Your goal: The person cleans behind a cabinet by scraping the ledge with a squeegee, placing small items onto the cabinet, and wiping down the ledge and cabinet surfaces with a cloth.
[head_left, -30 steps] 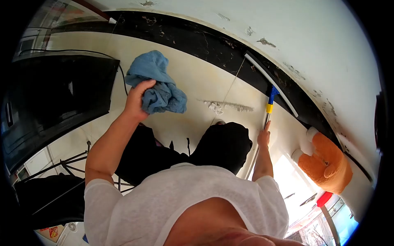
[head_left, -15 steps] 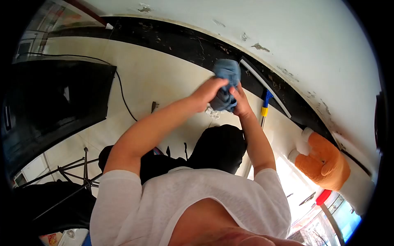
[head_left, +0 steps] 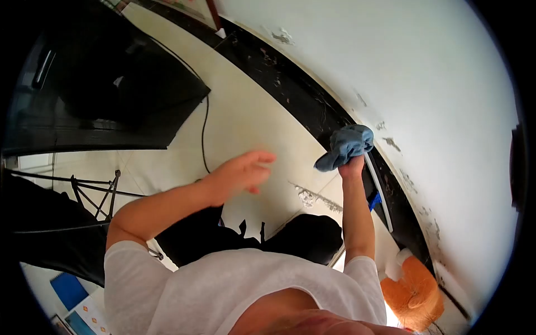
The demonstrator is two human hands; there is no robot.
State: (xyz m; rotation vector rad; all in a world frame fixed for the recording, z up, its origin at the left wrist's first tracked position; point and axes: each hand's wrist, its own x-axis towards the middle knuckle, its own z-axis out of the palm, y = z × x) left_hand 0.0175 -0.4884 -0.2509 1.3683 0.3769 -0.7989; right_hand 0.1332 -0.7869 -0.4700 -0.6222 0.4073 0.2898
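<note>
A crumpled blue-grey cloth (head_left: 350, 144) is held up by my right hand (head_left: 352, 166), close to the black baseboard. The cloth drapes over the hand and hides most of its fingers. My left hand (head_left: 241, 176) is in the air above the tiled floor, apart from the cloth, with nothing in it and its fingers spread. On the floor between my hands lies a patch of white flaky debris (head_left: 308, 197).
A black marbled baseboard (head_left: 273, 70) runs below the peeling white wall (head_left: 413, 72). A squeegee (head_left: 381, 190) leans at the right, near an orange plush thing (head_left: 414, 290). At left are a glossy black panel (head_left: 111, 95), a cable (head_left: 204, 128) and a black metal stand (head_left: 109, 195).
My left hand has let go of the cloth and moved left and down. My right hand has carried the cloth right and down in view. The camera has turned.
</note>
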